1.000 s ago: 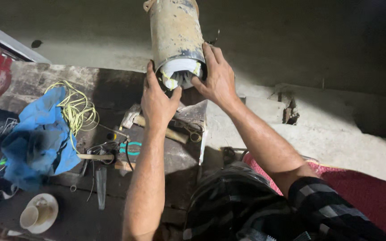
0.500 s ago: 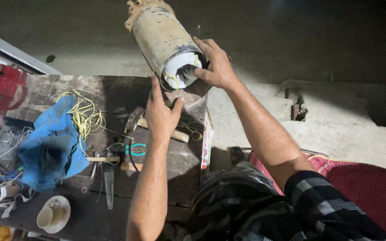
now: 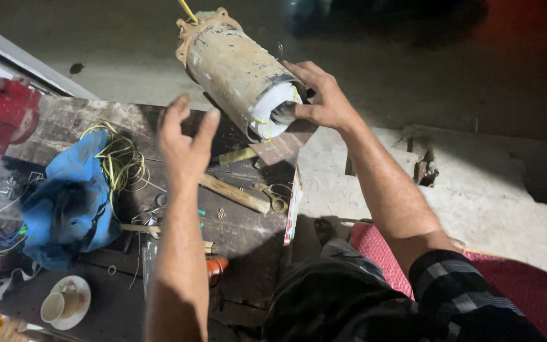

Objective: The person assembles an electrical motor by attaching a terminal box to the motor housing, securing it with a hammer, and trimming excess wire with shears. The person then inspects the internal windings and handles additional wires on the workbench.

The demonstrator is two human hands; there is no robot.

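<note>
right hand (image 3: 324, 98) clasps the rusty cylinder's (image 3: 232, 63) end, left hand (image 3: 185, 142) spread above the cluttered bench (image 3: 248, 234) (blue cloth (image 3: 71, 202), yellow wire (image 3: 121, 161)).

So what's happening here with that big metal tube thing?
A person is working on a worn metal cylinder that lies tilted over a cluttered workbench. The right hand grips its open end, where white lining and wire windings show. The left hand is open and off the cylinder, just beside it. A blue cloth, yellow wire and scissors lie on the bench.
</note>
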